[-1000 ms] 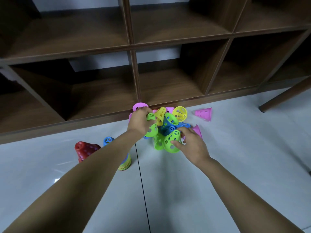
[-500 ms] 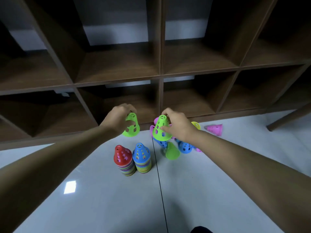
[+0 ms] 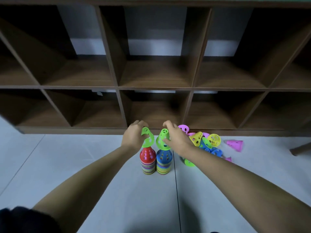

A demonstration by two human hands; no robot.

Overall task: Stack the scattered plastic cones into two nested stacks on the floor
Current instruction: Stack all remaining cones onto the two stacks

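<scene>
Two nested stacks of perforated plastic cones stand side by side on the floor: one topped by a red cone (image 3: 147, 154), the other by a blue cone (image 3: 164, 155). My left hand (image 3: 133, 136) grips a green cone (image 3: 147, 138) just above the red-topped stack. Fingers of my right hand (image 3: 175, 137) curl round another green cone (image 3: 162, 138) right over the blue-topped stack. To the right lies a loose pile of yellow, blue, pink and green cones (image 3: 204, 142), partly hidden by my right forearm.
A dark wooden cubby shelf (image 3: 154, 88) runs along the wall just behind the stacks. A lone pink cone (image 3: 234, 145) lies further right, near a wooden furniture leg (image 3: 301, 147). The floor is pale tile with a dark seam (image 3: 176, 182).
Both hands have carried their green cones from beside the loose pile to directly over the two stacks. My head has moved, so the stacks sit centred between my arms.
</scene>
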